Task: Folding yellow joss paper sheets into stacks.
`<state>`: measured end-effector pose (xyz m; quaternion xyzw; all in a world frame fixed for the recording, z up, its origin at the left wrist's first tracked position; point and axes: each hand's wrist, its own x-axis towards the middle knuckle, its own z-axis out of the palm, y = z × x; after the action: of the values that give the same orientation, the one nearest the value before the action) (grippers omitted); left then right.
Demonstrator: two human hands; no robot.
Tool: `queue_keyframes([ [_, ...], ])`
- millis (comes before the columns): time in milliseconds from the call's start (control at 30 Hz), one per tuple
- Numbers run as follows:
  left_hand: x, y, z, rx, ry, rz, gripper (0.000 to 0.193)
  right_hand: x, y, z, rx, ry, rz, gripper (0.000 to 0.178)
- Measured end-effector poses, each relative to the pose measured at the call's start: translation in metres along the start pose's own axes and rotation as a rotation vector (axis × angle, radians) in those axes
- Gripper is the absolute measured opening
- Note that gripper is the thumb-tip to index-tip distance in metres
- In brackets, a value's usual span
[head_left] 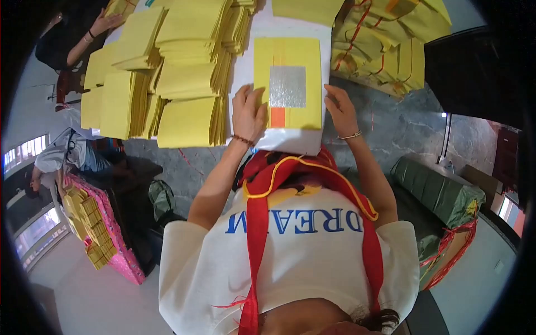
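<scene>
In front of me on the white table (241, 61) lies a yellow paper sheet (314, 84), perhaps the top of a thin pile. It bears a silver foil square (287, 86) and an orange block (277, 118) below that. My left hand (249, 114) rests at the sheet's left edge, fingers apart, the fingertips touching or just over the paper. At the table's right edge, beside the sheet, is my right hand (342, 109), its fingers loosely bent and apart. Neither hand grips anything that I can see.
Tall stacks of yellow paper (187, 120) crowd the table's left side. Yellow bundles tied with red string (385, 50) lie at the far right. A co-worker's hand (106, 23) touches paper at the far left. Another person (70, 156) is by a pink table (120, 245).
</scene>
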<state>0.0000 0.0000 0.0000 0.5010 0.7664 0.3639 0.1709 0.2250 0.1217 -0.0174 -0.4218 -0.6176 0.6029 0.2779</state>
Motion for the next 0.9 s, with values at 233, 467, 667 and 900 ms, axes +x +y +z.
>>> queue_keyframes([
  [233, -0.003, 0.016, -0.025, 0.145, -0.219, 0.474, 0.039, -0.011, -0.006, 0.009, -0.77, -0.092, -0.581, 0.03],
  [467, -0.005, 0.006, -0.031, 0.233, -0.279, 0.646, 0.029, -0.015, -0.02, 0.004, -0.696, -0.247, -0.475, 0.041],
  [667, 0.001, 0.01, -0.037, 0.064, -0.362, 0.443, 0.014, -0.016, -0.011, 0.002, -0.752, -0.27, -0.464, 0.046],
  [900, 0.003, 0.006, -0.035, 0.065, -0.375, 0.353, 0.017, -0.012, 0.0, 0.002, -0.528, -0.255, -0.478, 0.046],
])
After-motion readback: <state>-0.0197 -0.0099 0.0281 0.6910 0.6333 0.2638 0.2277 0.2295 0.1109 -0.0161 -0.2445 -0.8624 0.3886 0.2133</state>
